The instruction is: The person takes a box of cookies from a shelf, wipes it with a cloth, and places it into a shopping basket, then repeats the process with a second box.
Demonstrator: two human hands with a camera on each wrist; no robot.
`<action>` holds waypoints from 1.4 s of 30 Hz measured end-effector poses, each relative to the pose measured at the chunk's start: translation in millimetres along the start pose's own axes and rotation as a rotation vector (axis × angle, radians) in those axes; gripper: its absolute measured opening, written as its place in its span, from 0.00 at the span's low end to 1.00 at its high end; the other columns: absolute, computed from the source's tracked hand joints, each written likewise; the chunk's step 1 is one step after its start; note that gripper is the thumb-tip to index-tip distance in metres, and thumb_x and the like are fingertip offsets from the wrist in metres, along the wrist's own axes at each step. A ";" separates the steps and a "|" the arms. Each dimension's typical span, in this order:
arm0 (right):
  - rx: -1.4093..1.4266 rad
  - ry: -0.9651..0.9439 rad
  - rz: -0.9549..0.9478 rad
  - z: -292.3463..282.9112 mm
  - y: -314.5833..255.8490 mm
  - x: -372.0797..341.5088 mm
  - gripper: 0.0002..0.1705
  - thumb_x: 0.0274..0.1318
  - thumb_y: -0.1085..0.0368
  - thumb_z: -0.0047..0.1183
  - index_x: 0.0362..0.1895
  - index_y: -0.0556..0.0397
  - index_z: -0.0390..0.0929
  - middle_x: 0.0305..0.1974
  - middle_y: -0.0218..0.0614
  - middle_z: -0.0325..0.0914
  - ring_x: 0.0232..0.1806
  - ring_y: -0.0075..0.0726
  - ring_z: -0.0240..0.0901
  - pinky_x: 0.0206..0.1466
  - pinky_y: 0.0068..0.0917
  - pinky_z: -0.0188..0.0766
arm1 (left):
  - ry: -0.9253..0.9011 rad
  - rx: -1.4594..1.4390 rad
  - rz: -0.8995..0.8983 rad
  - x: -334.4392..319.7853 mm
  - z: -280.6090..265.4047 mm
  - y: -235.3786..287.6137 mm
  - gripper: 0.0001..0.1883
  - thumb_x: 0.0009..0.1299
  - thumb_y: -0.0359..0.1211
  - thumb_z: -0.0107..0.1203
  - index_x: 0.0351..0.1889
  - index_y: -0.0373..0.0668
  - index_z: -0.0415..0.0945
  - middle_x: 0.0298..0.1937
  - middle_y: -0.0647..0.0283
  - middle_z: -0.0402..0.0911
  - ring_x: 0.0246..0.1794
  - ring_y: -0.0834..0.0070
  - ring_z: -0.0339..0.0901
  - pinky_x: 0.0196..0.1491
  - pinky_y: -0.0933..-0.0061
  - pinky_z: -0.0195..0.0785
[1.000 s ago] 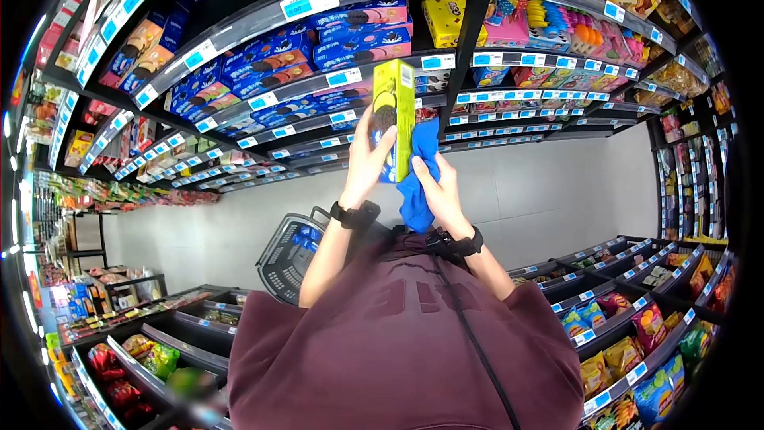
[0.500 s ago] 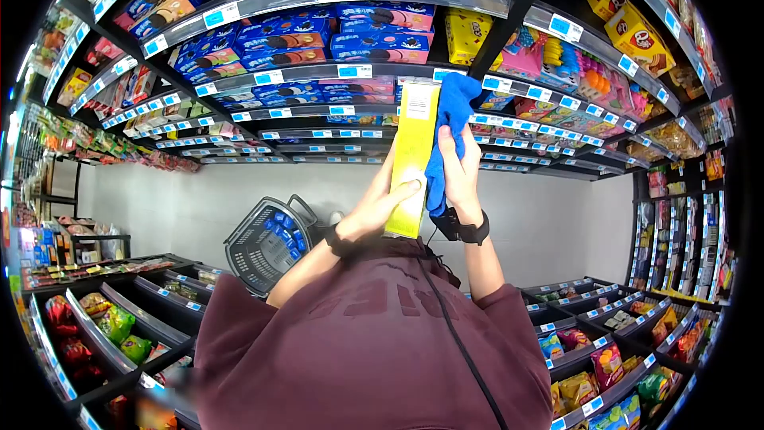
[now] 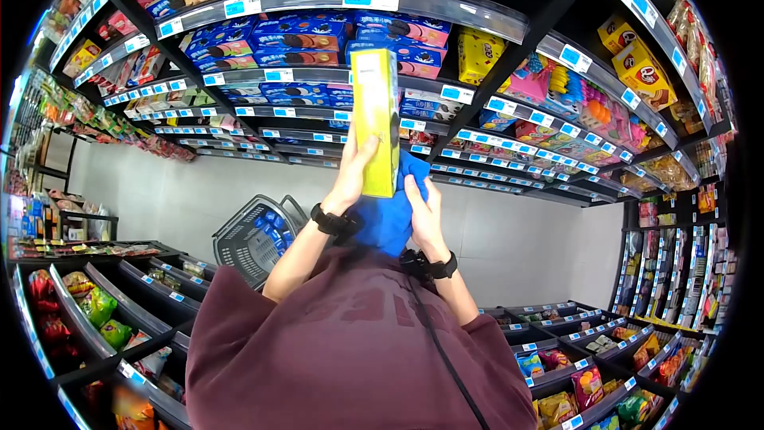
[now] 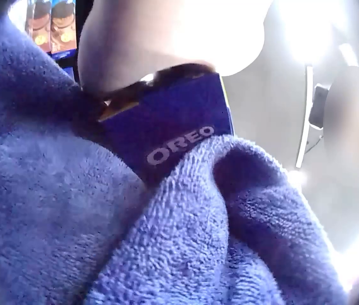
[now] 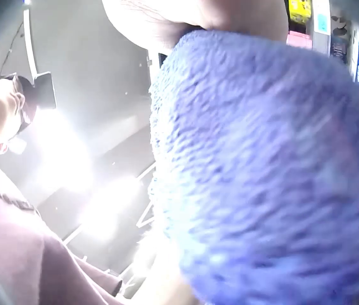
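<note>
My left hand (image 3: 348,181) grips a long yellow-green Oreo biscuit box (image 3: 376,111), with the thumb across the face toward me. The far end of the box overlaps the shelf in the head view. A blue towelling cloth (image 3: 387,223) hangs at the box's near end, pinched by my right hand (image 3: 426,219) with the thumb on top. In the left wrist view the blue end of the box (image 4: 173,124) shows "OREO" above folds of the cloth (image 4: 179,235). The cloth (image 5: 262,165) fills much of the right wrist view and hides most of the right fingers.
Shelves ahead carry blue Oreo boxes (image 3: 298,36) and a yellow packet (image 3: 480,56). On the floor at left stands a grey basket (image 3: 232,247) with blue packets (image 3: 274,229) inside. Low shelves with snack bags (image 3: 587,386) are behind on both sides.
The box has swung left and turned to show a side edge. My right hand has brought the cloth from beside the box down to its near end.
</note>
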State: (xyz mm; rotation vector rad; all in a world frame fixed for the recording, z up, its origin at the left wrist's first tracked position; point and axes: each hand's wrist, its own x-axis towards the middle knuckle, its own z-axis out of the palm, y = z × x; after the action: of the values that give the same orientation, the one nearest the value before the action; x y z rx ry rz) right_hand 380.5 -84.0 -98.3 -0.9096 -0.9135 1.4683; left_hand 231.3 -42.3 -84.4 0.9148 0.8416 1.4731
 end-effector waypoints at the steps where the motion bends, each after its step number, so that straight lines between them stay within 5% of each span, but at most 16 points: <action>1: 0.000 -0.007 0.009 -7.3 5.3 0.8 0.13 0.69 0.64 0.52 0.52 0.58 0.78 0.39 0.21 0.76 0.37 0.12 0.67 0.40 0.13 0.65 | -0.015 0.011 0.003 -1.0 -2.3 -3.9 0.38 0.77 0.39 0.49 0.78 0.38 0.42 0.72 0.57 0.61 0.71 0.71 0.59 0.70 0.69 0.54; 8: -0.226 0.020 -0.148 -6.4 -11.5 -16.2 0.15 0.68 0.65 0.51 0.55 0.59 0.77 0.39 0.22 0.77 0.38 0.15 0.69 0.40 0.19 0.68 | -0.048 0.186 0.130 -3.9 -12.8 -8.0 0.41 0.68 0.34 0.57 0.76 0.36 0.47 0.71 0.54 0.61 0.71 0.69 0.59 0.71 0.66 0.53; 11: -0.405 -0.079 -0.207 -4.7 -23.9 -24.1 0.13 0.66 0.68 0.52 0.52 0.60 0.77 0.34 0.30 0.78 0.34 0.19 0.69 0.38 0.20 0.69 | -0.063 0.360 0.218 0.3 -14.0 2.3 0.42 0.66 0.32 0.58 0.76 0.37 0.47 0.72 0.53 0.60 0.72 0.67 0.58 0.71 0.66 0.53; 13: -0.542 -0.190 -0.176 -13.6 -23.5 -25.5 0.15 0.65 0.68 0.52 0.52 0.63 0.76 0.41 0.36 0.79 0.40 0.22 0.71 0.45 0.22 0.68 | -0.068 0.310 0.095 -3.6 -4.7 16.9 0.42 0.68 0.32 0.58 0.77 0.38 0.46 0.72 0.52 0.60 0.71 0.67 0.59 0.70 0.67 0.54; 17: -0.656 -0.214 -0.474 -1.3 -40.1 -9.7 0.15 0.64 0.69 0.51 0.52 0.64 0.76 0.41 0.40 0.78 0.41 0.31 0.73 0.46 0.27 0.70 | -0.131 0.116 -0.156 -17.0 4.5 11.4 0.40 0.71 0.36 0.58 0.76 0.38 0.49 0.68 0.55 0.66 0.67 0.70 0.63 0.68 0.69 0.58; 20: -0.642 -0.145 -0.503 -1.0 -63.7 11.7 0.17 0.68 0.67 0.48 0.56 0.64 0.73 0.42 0.37 0.79 0.42 0.28 0.73 0.47 0.25 0.70 | -0.195 0.128 -0.168 -33.5 12.8 0.0 0.38 0.73 0.36 0.57 0.76 0.36 0.50 0.63 0.59 0.70 0.62 0.75 0.67 0.64 0.72 0.62; 22: -0.497 -0.075 -0.461 3.2 -81.6 24.7 0.13 0.65 0.69 0.50 0.50 0.63 0.74 0.40 0.44 0.79 0.38 0.36 0.76 0.43 0.29 0.72 | -0.248 0.053 -0.209 -45.9 19.8 1.2 0.38 0.73 0.36 0.57 0.76 0.36 0.49 0.63 0.60 0.69 0.61 0.75 0.67 0.62 0.72 0.64; 23: -0.438 -0.044 -0.413 2.5 -84.6 29.1 0.11 0.66 0.67 0.50 0.47 0.62 0.74 0.33 0.38 0.77 0.32 0.28 0.71 0.37 0.26 0.69 | -0.257 0.079 -0.184 -48.7 21.5 -0.2 0.38 0.73 0.36 0.57 0.76 0.37 0.49 0.63 0.60 0.69 0.60 0.75 0.67 0.60 0.72 0.65; 26: -0.520 -0.043 -0.476 1.3 -77.8 35.4 0.10 0.65 0.67 0.51 0.45 0.62 0.72 0.30 0.39 0.74 0.29 0.28 0.69 0.35 0.27 0.68 | -0.145 0.122 -0.132 -48.7 27.5 -2.5 0.36 0.73 0.36 0.57 0.75 0.38 0.50 0.61 0.60 0.70 0.57 0.75 0.70 0.57 0.73 0.68; 28: -0.606 -0.120 -0.439 7.4 -71.0 23.5 0.13 0.64 0.68 0.52 0.50 0.62 0.74 0.38 0.47 0.77 0.35 0.39 0.73 0.42 0.30 0.71 | -0.012 0.088 -0.099 -42.6 26.3 -2.1 0.34 0.74 0.37 0.56 0.73 0.39 0.53 0.58 0.61 0.72 0.55 0.75 0.72 0.56 0.73 0.68; 33: -0.583 -0.290 -0.333 3.0 -30.0 -13.0 0.16 0.64 0.67 0.52 0.52 0.62 0.74 0.46 0.50 0.77 0.45 0.47 0.77 0.51 0.33 0.71 | 0.263 -0.084 0.042 -7.6 9.7 19.4 0.26 0.75 0.38 0.54 0.67 0.40 0.60 0.53 0.59 0.75 0.50 0.74 0.77 0.51 0.72 0.73; 38: -0.530 -0.216 -0.088 -10.2 -6.3 -17.5 0.12 0.66 0.63 0.53 0.40 0.62 0.77 0.29 0.45 0.77 0.32 0.38 0.75 0.40 0.34 0.71 | 0.230 -0.272 0.035 -1.3 0.6 37.2 0.22 0.75 0.37 0.52 0.63 0.41 0.61 0.52 0.54 0.77 0.52 0.64 0.81 0.49 0.64 0.78; 42: -0.468 -0.168 -0.164 -6.3 -6.6 -13.2 0.18 0.68 0.63 0.51 0.55 0.61 0.75 0.44 0.41 0.81 0.44 0.33 0.77 0.49 0.32 0.72 | 0.215 -0.266 0.113 -2.5 19.0 42.5 0.26 0.73 0.36 0.49 0.67 0.44 0.56 0.60 0.47 0.74 0.57 0.55 0.78 0.54 0.59 0.77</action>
State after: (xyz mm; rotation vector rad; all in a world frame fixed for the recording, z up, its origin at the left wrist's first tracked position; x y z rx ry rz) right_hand 389.9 -96.3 -94.1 -1.0264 -1.4608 1.2223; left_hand 229.9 -48.6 -38.3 0.6216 0.7345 1.7568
